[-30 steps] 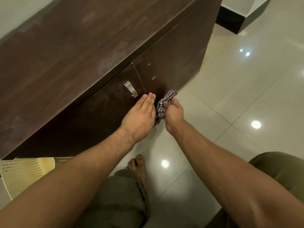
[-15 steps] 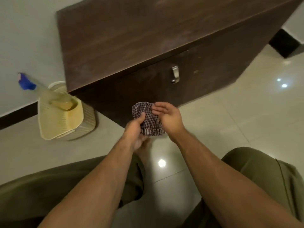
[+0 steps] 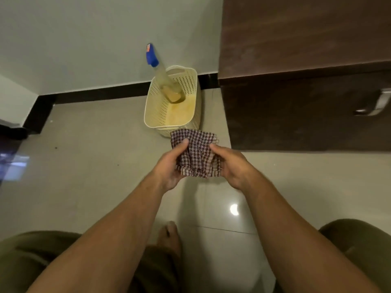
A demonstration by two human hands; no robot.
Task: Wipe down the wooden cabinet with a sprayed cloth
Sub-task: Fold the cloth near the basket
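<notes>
Together, left hand (image 3: 169, 166) and right hand (image 3: 234, 168) pinch the checked cloth (image 3: 195, 154), arms outstretched.

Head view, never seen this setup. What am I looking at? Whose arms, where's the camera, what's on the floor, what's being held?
No machine: a person works bare-handed, and the one camera sits on their head, looking forward and down. The forearms rising from the bottom edge are the wearer's own. The left hand and right hand each pinch a side of a checked cloth, holding it above the floor. The dark wooden cabinet to be wiped fills the upper right, its metal handle on the front. In the picture, left of it, by the wall, a cream perforated basket stands on the tiles with a blue-capped spray bottle leaning inside.
</notes>
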